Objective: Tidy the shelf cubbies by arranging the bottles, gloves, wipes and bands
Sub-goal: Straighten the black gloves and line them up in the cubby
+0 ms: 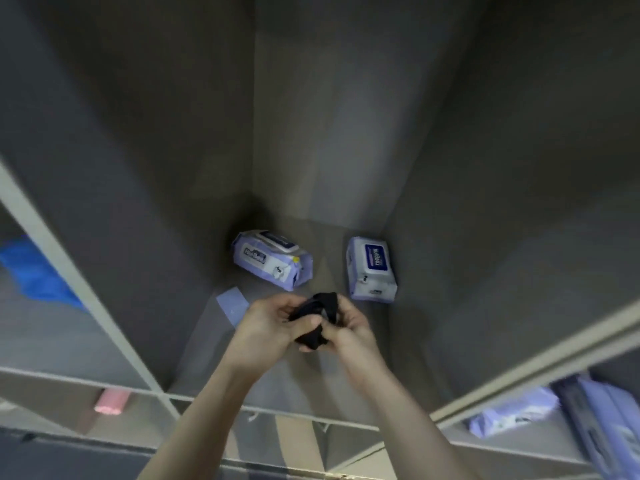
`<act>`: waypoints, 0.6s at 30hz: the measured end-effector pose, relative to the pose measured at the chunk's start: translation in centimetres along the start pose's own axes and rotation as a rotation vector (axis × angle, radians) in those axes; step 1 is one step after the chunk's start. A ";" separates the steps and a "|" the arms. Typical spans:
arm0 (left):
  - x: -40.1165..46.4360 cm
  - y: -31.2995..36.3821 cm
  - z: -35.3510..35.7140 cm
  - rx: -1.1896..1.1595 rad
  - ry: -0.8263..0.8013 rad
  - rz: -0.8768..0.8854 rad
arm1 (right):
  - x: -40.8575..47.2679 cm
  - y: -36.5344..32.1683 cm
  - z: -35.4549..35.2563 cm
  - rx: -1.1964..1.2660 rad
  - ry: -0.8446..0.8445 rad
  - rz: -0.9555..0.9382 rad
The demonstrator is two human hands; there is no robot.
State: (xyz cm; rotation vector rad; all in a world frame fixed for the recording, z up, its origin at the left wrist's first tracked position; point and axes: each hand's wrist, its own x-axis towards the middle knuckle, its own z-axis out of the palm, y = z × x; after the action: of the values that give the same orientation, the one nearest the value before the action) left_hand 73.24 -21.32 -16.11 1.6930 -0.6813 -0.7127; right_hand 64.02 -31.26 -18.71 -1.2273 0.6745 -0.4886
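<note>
A: Hands?
B: Left hand (pixel 273 318) and right hand (pixel 348 323) both clenched on a bunched black band (pixel 317 318), held above the cubby floor (pixel 346 375), in front of two wipes packs (pixel 272 259) (pixel 372 268).
A: Sure it's a band?
B: Blurry, could be a glove.
A: Risk?
B: Loose folds might slip from the pinch, or it springs open once set down and lands on the wipes.

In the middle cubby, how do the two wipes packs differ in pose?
The left pack lies crosswise, tipped so its side print faces the camera, in the back left corner. The right pack lies lengthwise, lid label facing up, against the right wall. Both are lilac and white with a dark blue label, apart from each other.
</note>
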 end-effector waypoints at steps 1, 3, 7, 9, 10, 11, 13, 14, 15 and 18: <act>-0.5 0.3 0.0 0.030 -0.003 0.014 | -0.8 -0.5 0.1 -0.037 0.038 -0.029; -1.3 1.1 0.4 0.069 -0.001 0.036 | -2.5 -1.2 0.2 -0.094 0.100 -0.078; -2.9 2.1 1.9 0.174 0.023 0.128 | -6.0 -1.6 -0.6 -0.159 0.208 -0.183; -4.1 2.8 3.0 0.265 0.021 0.197 | -7.6 -2.0 -1.4 -0.244 0.268 -0.257; -4.8 3.3 3.5 0.290 0.018 0.226 | -8.4 -2.3 -1.8 -0.284 0.296 -0.277; -5.5 3.9 4.1 0.287 0.009 0.246 | -9.2 -2.6 -2.3 -0.307 0.319 -0.273; -6.8 5.0 5.3 0.255 -0.020 0.251 | -10.8 -3.5 -3.4 -0.292 0.317 -0.254; -7.3 5.5 5.9 0.241 -0.035 0.244 | -11.7 -3.9 -4.1 -0.262 0.282 -0.246; -7.8 5.8 6.5 0.238 -0.046 0.227 | -12.6 -4.3 -4.9 -0.223 0.226 -0.242; -9.7 6.4 8.5 0.267 -0.044 0.230 | -15.3 -5.0 -7.9 -0.165 0.059 -0.203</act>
State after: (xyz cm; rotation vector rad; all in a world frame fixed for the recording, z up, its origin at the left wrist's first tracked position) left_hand 60.00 -20.73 -10.45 1.8056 -1.0213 -0.5140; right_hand 47.60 -27.80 -12.28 -1.4498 0.6535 -0.6496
